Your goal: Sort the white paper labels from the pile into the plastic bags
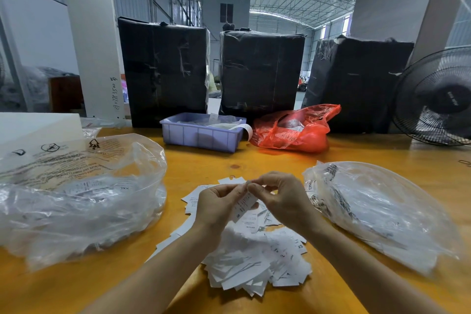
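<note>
i have one white label (243, 205) pinched between both hands just above the pile of labels (251, 260), held up where the letter s printed near its lower end can be read. my left hand (216, 205) curls its thumb and fingers around the label's left edge, and my right hand (276, 192) nips the top corner with fingertips drawn close together, a narrow pinch that looks meant to peel it apart or turn it for reading; i cannot tell whether a second label is stuck behind it. the pile sits on the yellow table (204, 168) directly below my hands, spread loose so each size mark shows. left of the pile lies a large clear plastic bag (76, 199), mouth open toward the pile, with labels inside and an xxl mark showing through. right of the pile lies a second clear bag (382, 211), flatter, also holding labels. i judge each bag takes one group of sizes, which is why they flank the pile within easy reach. beyond the pile stand a lilac tray (201, 135) and a red bag (295, 130).
</note>
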`<state>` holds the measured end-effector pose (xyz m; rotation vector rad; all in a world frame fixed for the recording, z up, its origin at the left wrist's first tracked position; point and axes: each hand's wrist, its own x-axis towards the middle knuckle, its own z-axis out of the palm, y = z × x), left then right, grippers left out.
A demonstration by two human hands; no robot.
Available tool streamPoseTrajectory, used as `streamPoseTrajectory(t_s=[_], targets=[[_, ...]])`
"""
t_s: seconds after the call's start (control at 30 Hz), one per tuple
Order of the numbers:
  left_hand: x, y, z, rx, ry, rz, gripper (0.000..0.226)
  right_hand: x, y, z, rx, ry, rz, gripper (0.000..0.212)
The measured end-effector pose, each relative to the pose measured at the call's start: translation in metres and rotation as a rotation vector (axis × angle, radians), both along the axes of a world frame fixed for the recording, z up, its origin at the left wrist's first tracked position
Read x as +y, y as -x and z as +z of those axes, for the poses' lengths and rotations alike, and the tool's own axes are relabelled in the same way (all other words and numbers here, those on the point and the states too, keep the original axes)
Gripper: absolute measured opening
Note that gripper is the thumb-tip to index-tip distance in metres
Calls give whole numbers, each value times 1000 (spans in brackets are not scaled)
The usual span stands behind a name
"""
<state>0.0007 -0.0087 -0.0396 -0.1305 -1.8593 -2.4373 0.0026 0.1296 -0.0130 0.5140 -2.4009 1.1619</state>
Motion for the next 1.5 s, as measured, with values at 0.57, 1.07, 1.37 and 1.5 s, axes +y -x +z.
streamPoseTrajectory(t_s=[0.57, 1.07, 1.37, 1.5], targets=[[3, -1, 6, -49, -108, 56, 18, -7, -5, -2, -11, 60, 23, 16], [-1, -2, 5, -79, -8, -183, 47, 16, 6, 9, -232, 495, -25, 16], [2, 0, 1, -60, -66, -27, 33, 7, -4, 11, -157, 28, 157, 29], [0, -1, 5, -109, -73, -63, 36, 13, 3, 8, -241, 282, 48, 10]])
